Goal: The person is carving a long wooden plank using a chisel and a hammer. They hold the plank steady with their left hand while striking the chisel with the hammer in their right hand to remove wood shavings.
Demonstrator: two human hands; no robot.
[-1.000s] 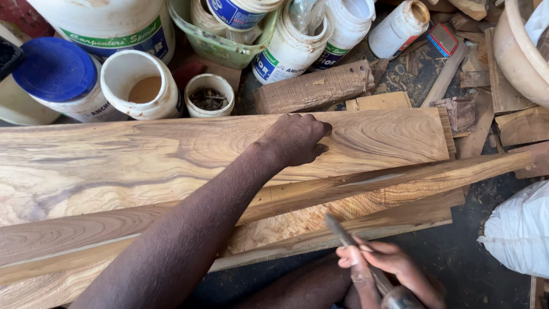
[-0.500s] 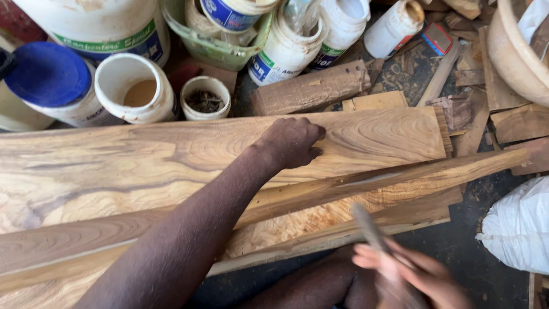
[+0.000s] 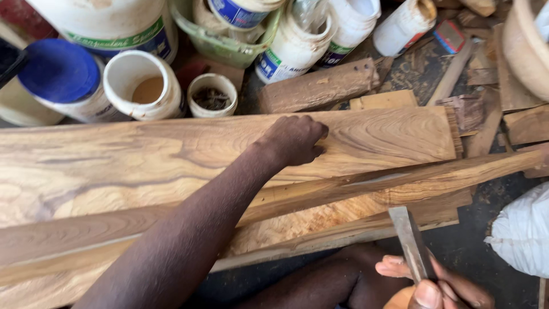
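Single head-worn camera, steep downward view, close range, over wooden planks [image 3: 171, 166] and both hands.

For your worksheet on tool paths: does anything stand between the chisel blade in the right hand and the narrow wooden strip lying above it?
Nothing visible does. The chisel in the right hand points at the narrow wooden strip; only lower boards' edges lie between.

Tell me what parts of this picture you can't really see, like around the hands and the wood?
- Right hand, head view: cut off by the bottom edge; the handle of the flat metal blade is hidden in its fingers.
- Left hand: its fingertips curl under against the wide plank, so they are hidden.
- Small open tub: its dark contents are too small to identify.
- White sack: cut off by the right edge.
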